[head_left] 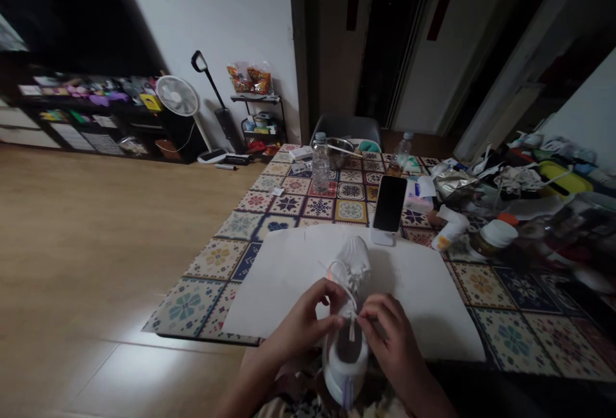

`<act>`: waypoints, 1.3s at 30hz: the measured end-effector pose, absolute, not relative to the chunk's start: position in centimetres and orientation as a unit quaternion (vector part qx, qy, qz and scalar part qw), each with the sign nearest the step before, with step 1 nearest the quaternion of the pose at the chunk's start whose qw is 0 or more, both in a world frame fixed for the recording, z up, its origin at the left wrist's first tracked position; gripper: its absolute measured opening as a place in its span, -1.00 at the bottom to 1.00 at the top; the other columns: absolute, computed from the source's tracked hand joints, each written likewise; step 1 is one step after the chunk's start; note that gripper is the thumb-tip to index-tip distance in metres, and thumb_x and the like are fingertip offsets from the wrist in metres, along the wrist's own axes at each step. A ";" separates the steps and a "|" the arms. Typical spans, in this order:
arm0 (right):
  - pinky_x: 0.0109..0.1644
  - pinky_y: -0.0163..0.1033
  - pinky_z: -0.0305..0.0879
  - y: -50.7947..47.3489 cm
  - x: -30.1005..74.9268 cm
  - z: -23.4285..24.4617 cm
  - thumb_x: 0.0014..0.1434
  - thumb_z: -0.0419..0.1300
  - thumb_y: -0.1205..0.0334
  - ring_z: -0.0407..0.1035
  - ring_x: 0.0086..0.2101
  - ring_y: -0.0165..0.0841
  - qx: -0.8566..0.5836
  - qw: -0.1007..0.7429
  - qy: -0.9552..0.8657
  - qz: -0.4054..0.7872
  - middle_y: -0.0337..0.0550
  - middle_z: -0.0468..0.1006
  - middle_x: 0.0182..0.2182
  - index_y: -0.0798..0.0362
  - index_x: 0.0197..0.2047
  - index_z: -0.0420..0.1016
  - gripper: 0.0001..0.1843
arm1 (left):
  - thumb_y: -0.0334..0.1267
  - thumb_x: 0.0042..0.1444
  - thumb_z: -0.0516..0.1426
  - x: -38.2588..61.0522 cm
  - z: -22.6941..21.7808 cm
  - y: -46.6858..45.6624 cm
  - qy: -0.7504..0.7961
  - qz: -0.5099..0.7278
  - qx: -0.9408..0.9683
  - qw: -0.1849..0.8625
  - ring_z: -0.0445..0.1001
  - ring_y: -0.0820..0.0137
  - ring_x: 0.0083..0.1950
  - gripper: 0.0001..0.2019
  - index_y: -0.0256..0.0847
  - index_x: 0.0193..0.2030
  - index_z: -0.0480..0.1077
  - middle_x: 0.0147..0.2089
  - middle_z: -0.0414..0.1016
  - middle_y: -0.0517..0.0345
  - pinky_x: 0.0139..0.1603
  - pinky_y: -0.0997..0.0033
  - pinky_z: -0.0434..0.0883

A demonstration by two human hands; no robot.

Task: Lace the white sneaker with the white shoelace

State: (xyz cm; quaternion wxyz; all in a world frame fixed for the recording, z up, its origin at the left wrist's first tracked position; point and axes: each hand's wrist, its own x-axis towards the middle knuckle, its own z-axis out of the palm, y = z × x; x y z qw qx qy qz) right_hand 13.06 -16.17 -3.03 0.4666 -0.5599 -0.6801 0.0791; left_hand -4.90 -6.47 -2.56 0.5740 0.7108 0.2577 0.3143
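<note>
A white sneaker (pixel 355 257) lies with its toe pointing away from me and its heel at the near edge of a white board (pixel 283 277). Its white shoelace (pixel 347 287) rises in a loop over the tongue. My left hand (pixel 315 312) is at the left of the laces, thumb and forefinger curled round the looped part. From the right, my right hand (pixel 387 325) pinches the lace close to the knot area above the shoe opening. Fine detail of the lace between the fingertips is too small to make out.
Beyond the shoe a phone (pixel 389 203) leans on a white stand. A clear bottle (pixel 320 164), a metal bowl (pixel 339 153) and a tissue pack (pixel 419 194) stand farther back on the patterned tablecloth (pixel 212 257). Clutter with a white-lidded jar (pixel 495 238) fills the right side.
</note>
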 end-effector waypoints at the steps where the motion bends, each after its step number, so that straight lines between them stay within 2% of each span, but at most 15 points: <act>1: -0.14 -0.19 0.29 -16.2 13.0 -2.8 0.35 0.07 0.27 0.39 -0.25 -0.29 -0.565 0.456 -0.684 0.071 -0.17 0.50 -0.30 -0.04 -0.25 0.39 -0.88 | -0.05 0.03 0.32 -5.1 -2.5 -6.9 0.243 0.304 0.726 0.567 0.36 0.30 -0.13 -0.61 -0.23 -0.09 0.41 -0.17 0.43 0.08 -0.04 0.32 0.30; 4: -0.15 -0.18 0.29 -16.8 12.8 -1.2 0.38 0.03 0.21 0.39 -0.28 -0.29 -0.535 0.466 -0.697 0.104 -0.18 0.52 -0.34 -0.04 -0.30 0.36 -0.80 | -0.16 0.06 0.31 -5.0 -2.4 -7.7 0.233 0.302 0.749 0.542 0.34 0.32 -0.13 -0.68 -0.21 -0.08 0.42 -0.11 0.40 0.07 -0.03 0.33 0.31; 7: -0.25 -0.25 0.35 -18.0 12.9 0.9 0.41 -0.03 0.03 0.41 -0.38 -0.35 -0.370 0.486 -0.749 0.258 -0.24 0.47 -0.46 -0.06 -0.40 0.30 -0.65 | -0.33 0.09 0.23 -4.4 -2.6 -8.1 0.239 0.327 0.750 0.523 0.34 0.36 -0.18 -0.86 -0.22 -0.19 0.43 -0.14 0.38 0.07 -0.10 0.37 0.33; 9: -0.27 -0.27 0.38 -18.6 13.1 1.8 0.38 -0.02 -0.09 0.43 -0.42 -0.37 -0.294 0.458 -0.774 0.325 -0.27 0.48 -0.49 -0.07 -0.41 0.31 -0.60 | -0.37 0.09 0.19 -4.0 -2.8 -8.2 0.239 0.341 0.751 0.513 0.34 0.37 -0.19 -0.90 -0.22 -0.22 0.42 -0.15 0.38 0.07 -0.13 0.39 0.33; 11: -0.24 -0.28 0.39 -18.5 13.3 1.7 0.38 -0.01 -0.08 0.45 -0.38 -0.37 -0.335 0.457 -0.764 0.308 -0.25 0.52 -0.45 -0.07 -0.37 0.36 -0.62 | -0.40 0.08 0.16 -3.8 -2.8 -8.2 0.239 0.342 0.752 0.510 0.33 0.40 -0.22 -0.91 -0.22 -0.24 0.41 -0.15 0.37 0.08 -0.17 0.42 0.33; 15: -0.21 -0.33 0.40 -17.2 13.5 -0.8 0.39 0.03 0.19 0.45 -0.31 -0.37 -0.527 0.482 -0.679 0.170 -0.20 0.52 -0.37 -0.03 -0.26 0.41 -0.80 | -0.44 0.07 0.14 -3.9 -2.4 -8.2 0.230 0.310 0.763 0.518 0.32 0.40 -0.22 -0.92 -0.21 -0.31 0.33 -0.18 0.34 0.11 -0.19 0.45 0.33; 17: -0.15 -0.31 0.42 -16.7 13.4 -2.0 0.33 0.06 0.29 0.47 -0.25 -0.34 -0.550 0.474 -0.674 0.137 -0.16 0.53 -0.30 -0.02 -0.17 0.42 -0.89 | -0.41 0.10 0.14 -4.0 -2.1 -8.1 0.225 0.301 0.768 0.518 0.33 0.37 -0.17 -0.92 -0.20 -0.28 0.32 -0.14 0.35 0.09 -0.15 0.44 0.34; 20: -0.09 -0.28 0.43 -16.4 13.2 -2.8 0.26 0.06 0.41 0.47 -0.20 -0.31 -0.546 0.459 -0.692 0.112 -0.12 0.53 -0.22 -0.02 -0.06 0.40 -0.77 | -0.39 0.14 0.13 -4.0 -1.7 -8.1 0.223 0.298 0.765 0.525 0.34 0.35 -0.11 -0.91 -0.18 -0.21 0.33 -0.06 0.35 0.05 -0.11 0.41 0.34; 24: -0.12 -0.26 0.41 -16.1 12.8 -2.6 0.21 0.03 0.48 0.44 -0.23 -0.30 -0.542 0.450 -0.704 0.092 -0.15 0.49 -0.27 -0.02 -0.19 0.36 -0.78 | -0.38 0.12 0.18 -4.1 -1.7 -8.0 0.207 0.291 0.739 0.571 0.36 0.33 -0.09 -0.90 -0.20 -0.34 0.30 -0.02 0.34 0.02 -0.09 0.40 0.32; 27: -0.11 -0.25 0.40 -15.7 12.9 -2.6 0.23 0.01 0.47 0.43 -0.20 -0.29 -0.532 0.433 -0.721 0.094 -0.13 0.47 -0.24 -0.03 -0.15 0.38 -0.76 | -0.20 0.07 0.30 -4.3 -2.0 -7.6 0.182 0.305 0.704 0.615 0.34 0.26 0.02 -0.76 -0.22 -0.37 0.32 -0.03 0.34 0.02 0.07 0.33 0.25; 29: -0.10 -0.26 0.39 -15.5 13.1 -2.7 0.28 0.00 0.43 0.43 -0.19 -0.30 -0.522 0.428 -0.729 0.112 -0.12 0.46 -0.20 -0.05 -0.09 0.39 -0.75 | 0.01 0.01 0.33 -4.5 -2.2 -7.3 0.159 0.318 0.661 0.660 0.31 0.25 0.02 -0.63 -0.23 -0.38 0.35 -0.06 0.32 0.04 0.07 0.32 0.22; 31: -0.09 -0.27 0.38 -15.4 13.5 -2.8 0.33 0.01 0.35 0.42 -0.18 -0.32 -0.513 0.439 -0.722 0.151 -0.14 0.45 -0.21 -0.06 -0.11 0.39 -0.82 | 0.15 0.02 0.28 -4.5 -2.4 -7.0 0.139 0.327 0.614 0.705 0.29 0.28 -0.04 -0.56 -0.24 -0.40 0.37 -0.10 0.30 0.07 0.02 0.35 0.21; 33: -0.08 -0.29 0.37 -15.3 13.9 -2.7 0.37 0.03 0.24 0.40 -0.18 -0.33 -0.503 0.456 -0.705 0.205 -0.16 0.43 -0.23 -0.05 -0.20 0.37 -0.89 | 0.17 0.04 0.25 -4.5 -2.6 -6.8 0.126 0.335 0.574 0.736 0.28 0.32 -0.09 -0.54 -0.25 -0.44 0.37 -0.14 0.28 0.09 -0.03 0.37 0.20; 36: -0.11 -0.30 0.37 -15.5 14.6 -2.8 0.37 0.03 0.03 0.38 -0.21 -0.33 -0.485 0.481 -0.669 0.294 -0.17 0.40 -0.26 -0.03 -0.32 0.33 -0.73 | 0.15 -0.01 0.30 -4.4 -2.7 -6.8 0.125 0.362 0.523 0.761 0.25 0.36 -0.18 -0.51 -0.26 -0.52 0.32 -0.23 0.27 0.12 -0.10 0.39 0.18; 39: -0.18 -0.29 0.34 -15.7 15.3 -3.0 0.35 0.02 -0.09 0.34 -0.28 -0.33 -0.462 0.510 -0.620 0.378 -0.18 0.37 -0.30 -0.02 -0.36 0.33 -0.63 | 0.15 -0.10 0.35 -4.6 -2.6 -6.6 0.132 0.403 0.459 0.781 0.22 0.38 -0.25 -0.45 -0.26 -0.61 0.23 -0.30 0.26 0.12 -0.17 0.39 0.18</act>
